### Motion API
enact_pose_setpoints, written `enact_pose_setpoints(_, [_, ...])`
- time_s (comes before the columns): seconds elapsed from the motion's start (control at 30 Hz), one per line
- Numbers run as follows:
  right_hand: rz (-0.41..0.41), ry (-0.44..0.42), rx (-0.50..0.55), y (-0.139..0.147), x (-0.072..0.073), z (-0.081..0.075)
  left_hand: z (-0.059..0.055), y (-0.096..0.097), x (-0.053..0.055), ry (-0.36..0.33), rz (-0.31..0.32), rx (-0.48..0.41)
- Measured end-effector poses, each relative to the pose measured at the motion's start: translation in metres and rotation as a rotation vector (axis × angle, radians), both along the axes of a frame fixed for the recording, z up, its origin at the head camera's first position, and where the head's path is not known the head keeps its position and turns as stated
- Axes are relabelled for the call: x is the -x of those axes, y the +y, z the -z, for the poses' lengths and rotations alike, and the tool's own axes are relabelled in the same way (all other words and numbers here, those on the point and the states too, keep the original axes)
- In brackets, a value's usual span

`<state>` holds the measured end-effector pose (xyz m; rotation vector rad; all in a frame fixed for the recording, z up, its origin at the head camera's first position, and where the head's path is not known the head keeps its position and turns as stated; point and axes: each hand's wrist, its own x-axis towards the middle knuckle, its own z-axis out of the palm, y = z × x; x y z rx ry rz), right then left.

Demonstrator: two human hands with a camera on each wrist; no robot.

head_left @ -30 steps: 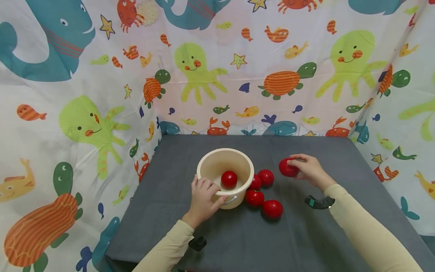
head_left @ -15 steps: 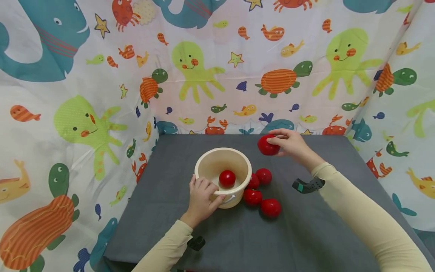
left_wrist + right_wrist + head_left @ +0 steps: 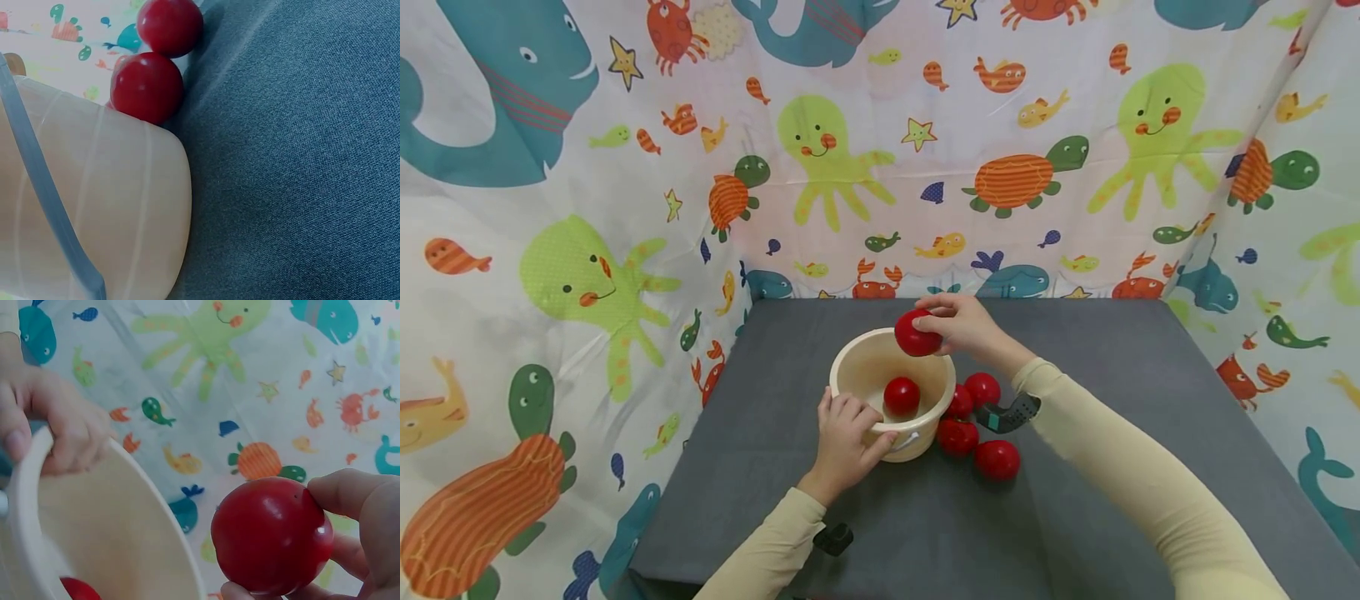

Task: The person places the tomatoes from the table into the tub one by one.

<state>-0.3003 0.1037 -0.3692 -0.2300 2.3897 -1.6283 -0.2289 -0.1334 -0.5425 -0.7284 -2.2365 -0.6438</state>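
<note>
The left hand [image 3: 847, 437] grips the bucket [image 3: 917, 448], probably steadying it; the right hand [image 3: 970, 329] has its fingers round a tomato [image 3: 917, 333] near the opening. 1 other tomato [image 3: 902, 396] sits inside, 4 more tomatoes [image 3: 997, 460] alongside.

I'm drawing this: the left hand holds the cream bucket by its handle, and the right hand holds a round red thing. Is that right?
Not the handle: the left hand holds the cream bucket by its rim, as the right wrist view shows. The right hand does hold a round red thing.
</note>
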Motion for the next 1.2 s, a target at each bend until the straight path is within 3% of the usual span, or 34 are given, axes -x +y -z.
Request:
enact_pose_setpoints(0.37, [0.025, -0.055, -0.043, -0.05, -0.003, 0.038, -0.003, 0.0, 0.0, 0.004, -0.003, 0.006])
enact_pose_setpoints(0.77, [0.028, -0.081, -0.077, -0.062, -0.003, 0.076, -0.001, 0.001, 0.0, 0.024, -0.015, 0.017])
enact_pose_setpoints(1.2, [0.001, -0.047, -0.134, -0.068, -0.006, 0.091, 0.004, 0.002, -0.004, 0.037, -0.024, 0.026])
